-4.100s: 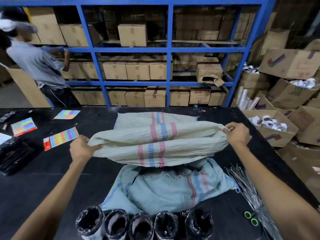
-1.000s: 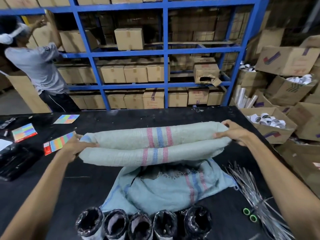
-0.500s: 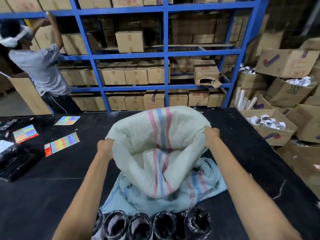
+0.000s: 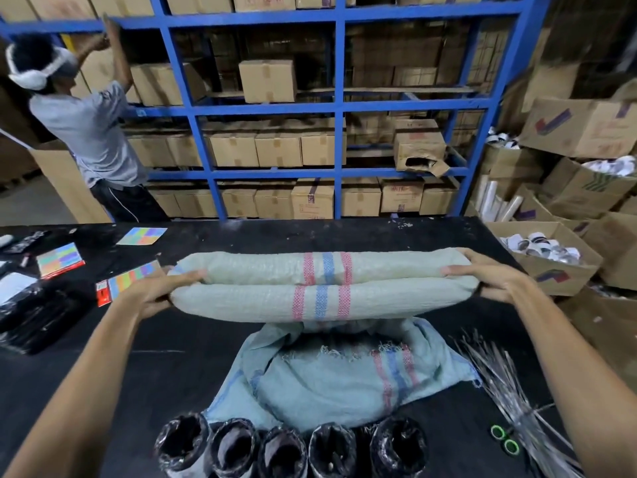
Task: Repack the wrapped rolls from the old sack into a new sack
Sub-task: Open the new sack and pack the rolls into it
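A pale green woven sack (image 4: pixel 320 288) with red and blue stripes is stretched wide above the black table, its rim rolled into two thick bands. My left hand (image 4: pixel 157 293) grips its left end and my right hand (image 4: pixel 489 276) grips its right end. Below it a bluish, frayed sack (image 4: pixel 344 374) lies crumpled on the table. Several rolls wrapped in black plastic (image 4: pixel 286 450) stand in a row at the near edge.
A bundle of silvery ties (image 4: pixel 510 391) and green-handled scissors (image 4: pixel 505 439) lie at the right. Colour cards (image 4: pixel 131 279) and black packets (image 4: pixel 31 319) sit at the left. Blue shelving (image 4: pixel 339 108) with cartons stands behind; a person (image 4: pixel 89 132) reaches up there. Open boxes (image 4: pixel 544 260) crowd the right.
Half a second ago the sack was lifted with its mouth gaping, my hands close together. Now my hands have spread apart and the sack is pulled flat and wide with its rim rolled.
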Motion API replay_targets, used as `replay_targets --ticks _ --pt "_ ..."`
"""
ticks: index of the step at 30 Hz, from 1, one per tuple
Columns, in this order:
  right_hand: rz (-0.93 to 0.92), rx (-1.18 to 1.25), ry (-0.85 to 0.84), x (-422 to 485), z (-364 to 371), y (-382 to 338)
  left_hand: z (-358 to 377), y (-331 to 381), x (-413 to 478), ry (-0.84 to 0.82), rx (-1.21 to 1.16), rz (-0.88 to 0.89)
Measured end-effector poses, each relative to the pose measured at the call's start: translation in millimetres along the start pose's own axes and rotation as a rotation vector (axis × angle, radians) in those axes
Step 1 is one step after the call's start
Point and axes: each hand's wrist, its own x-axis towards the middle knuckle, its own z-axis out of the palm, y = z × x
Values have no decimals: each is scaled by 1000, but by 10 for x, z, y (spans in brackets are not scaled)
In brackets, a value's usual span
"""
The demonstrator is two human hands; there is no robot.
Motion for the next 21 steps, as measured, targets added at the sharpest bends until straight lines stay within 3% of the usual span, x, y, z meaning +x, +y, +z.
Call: replay_targets --ticks 5,7,11,13,15,18,21 --pt "-80 -390 101 128 41 69 109 -49 34 249 513 143" --pt "-78 -552 60 96 91 54 116 -86 77 329 676 234" --pt "0 -776 29 99 145 65 189 -158 20 470 723 226" --pt "-11 -856 190 204 199 153 327 -198 -28 549 594 224" --pt "-59 -820 476 237 385 199 475 -202 -64 569 402 138" --pt "-143 -438 777 169 828 173 654 -204 107 310 -208 1" --pt "-125 -14 772 197 1096 109 910 -112 59 153 -735 -134"
